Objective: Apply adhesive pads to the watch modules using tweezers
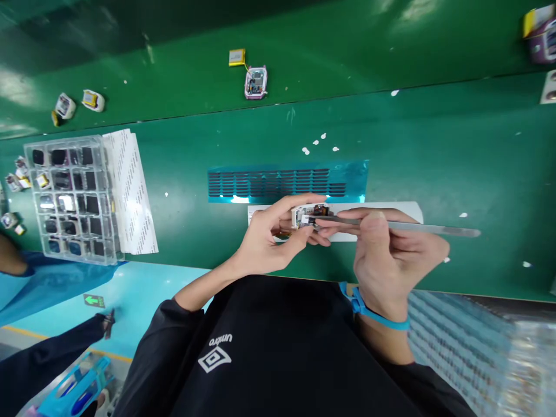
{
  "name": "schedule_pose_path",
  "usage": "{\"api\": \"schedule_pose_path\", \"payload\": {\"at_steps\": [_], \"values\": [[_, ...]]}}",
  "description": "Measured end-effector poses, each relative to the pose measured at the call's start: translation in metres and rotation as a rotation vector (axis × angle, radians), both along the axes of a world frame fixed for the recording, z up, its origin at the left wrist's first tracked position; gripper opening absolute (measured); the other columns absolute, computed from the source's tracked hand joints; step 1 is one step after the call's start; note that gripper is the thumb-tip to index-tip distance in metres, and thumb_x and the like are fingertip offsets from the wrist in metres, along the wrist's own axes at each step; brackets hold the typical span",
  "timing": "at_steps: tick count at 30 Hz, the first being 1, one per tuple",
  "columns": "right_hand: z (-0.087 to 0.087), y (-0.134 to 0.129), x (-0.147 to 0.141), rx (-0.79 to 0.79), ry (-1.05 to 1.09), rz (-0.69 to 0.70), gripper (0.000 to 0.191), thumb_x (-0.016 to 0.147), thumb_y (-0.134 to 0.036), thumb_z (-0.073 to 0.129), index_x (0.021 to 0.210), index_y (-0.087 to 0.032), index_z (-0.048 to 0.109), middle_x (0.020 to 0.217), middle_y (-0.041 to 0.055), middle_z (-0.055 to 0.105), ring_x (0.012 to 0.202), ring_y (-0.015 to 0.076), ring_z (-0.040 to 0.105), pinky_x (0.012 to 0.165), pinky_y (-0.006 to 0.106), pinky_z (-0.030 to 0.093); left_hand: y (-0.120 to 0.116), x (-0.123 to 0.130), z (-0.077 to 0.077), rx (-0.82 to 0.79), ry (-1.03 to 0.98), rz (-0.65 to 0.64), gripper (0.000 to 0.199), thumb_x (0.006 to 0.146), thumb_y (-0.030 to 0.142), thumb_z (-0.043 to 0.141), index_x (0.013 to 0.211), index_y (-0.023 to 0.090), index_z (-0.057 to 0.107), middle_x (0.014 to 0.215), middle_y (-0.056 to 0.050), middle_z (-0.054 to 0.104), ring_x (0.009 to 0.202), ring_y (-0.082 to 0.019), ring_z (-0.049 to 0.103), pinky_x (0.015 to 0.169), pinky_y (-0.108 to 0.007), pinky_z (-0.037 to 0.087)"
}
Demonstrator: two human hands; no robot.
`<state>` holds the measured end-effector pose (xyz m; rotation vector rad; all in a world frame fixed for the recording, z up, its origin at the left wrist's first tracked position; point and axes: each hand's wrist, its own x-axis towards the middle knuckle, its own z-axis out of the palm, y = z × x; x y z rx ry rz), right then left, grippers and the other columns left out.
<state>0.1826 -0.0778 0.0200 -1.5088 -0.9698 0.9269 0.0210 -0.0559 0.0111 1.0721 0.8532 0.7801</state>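
Note:
A small white watch-like case [299,216] with its circuit parts showing is held between the thumb and fingers of my left hand [275,237]. My right hand [386,249], with a blue strap at the wrist, grips metal tweezers [434,229]. Their tips reach into the open case, at a small white piece; whether they pinch it I cannot tell. Beneath both hands lies a white strip [391,206]. Just beyond it is a blue sheet [356,174] with rows of dark strips.
A clear compartment tray [78,202] with dark-faced units stands left, beside white printed sheets [136,202]. An opened case [256,82] with a yellow battery [237,57] lies at the back. Several white dots are scattered on the green table [186,231]. Another person's arm [11,255] shows at the left edge.

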Motion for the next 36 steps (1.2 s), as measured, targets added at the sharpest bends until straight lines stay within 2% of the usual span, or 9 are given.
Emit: {"api": "schedule_pose_path", "payload": {"at_steps": [5,9,21,29,36], "values": [[-0.002,0.002,-0.002,0.038,0.066,0.023,0.019,0.096,-0.041,0.070,0.088,-0.029,0.082,0.083,0.0005,0.080,0.064,0.0223,0.077,0.056,0.038,0.066,0.001,0.001,0.004,-0.037,-0.014,0.047,0.038,0.102,0.026,0.061,0.138,0.018,0.055,0.109,-0.007,0.080,0.094,-0.020,0.082,0.089,-0.032,0.070],[-0.003,0.002,-0.004,0.034,0.083,0.033,0.018,0.097,-0.039,0.069,0.088,-0.030,0.082,0.084,-0.0003,0.080,0.063,0.0224,0.076,0.056,0.039,0.066,0.001,0.000,0.005,-0.045,0.010,0.046,0.039,0.102,0.026,0.061,0.139,0.018,0.055,0.107,-0.006,0.080,0.093,-0.020,0.082,0.089,-0.033,0.070],[-0.006,0.003,-0.004,0.063,0.091,0.060,0.019,0.097,-0.039,0.070,0.090,-0.028,0.083,0.082,0.0005,0.080,0.062,0.0213,0.075,0.056,0.037,0.065,0.000,-0.001,-0.001,0.069,-0.014,0.080,0.034,0.102,0.021,0.059,0.136,0.017,0.060,0.108,-0.006,0.081,0.089,-0.017,0.082,0.084,-0.025,0.070],[-0.009,0.005,-0.004,0.128,0.096,0.097,0.017,0.099,-0.032,0.068,0.095,-0.026,0.083,0.084,0.0009,0.082,0.065,0.0191,0.076,0.058,0.033,0.065,0.000,-0.001,-0.002,0.092,-0.052,0.102,0.031,0.103,0.025,0.061,0.133,0.018,0.063,0.102,-0.005,0.080,0.088,-0.018,0.083,0.082,-0.024,0.070],[-0.011,0.000,-0.001,0.128,0.091,0.117,0.014,0.099,-0.027,0.069,0.098,-0.025,0.083,0.088,0.0018,0.082,0.068,0.0200,0.078,0.057,0.031,0.065,-0.001,0.002,-0.005,-0.003,-0.025,0.104,0.033,0.108,0.040,0.055,0.130,0.018,0.065,0.088,-0.004,0.080,0.080,-0.019,0.083,0.071,-0.024,0.069]]}}
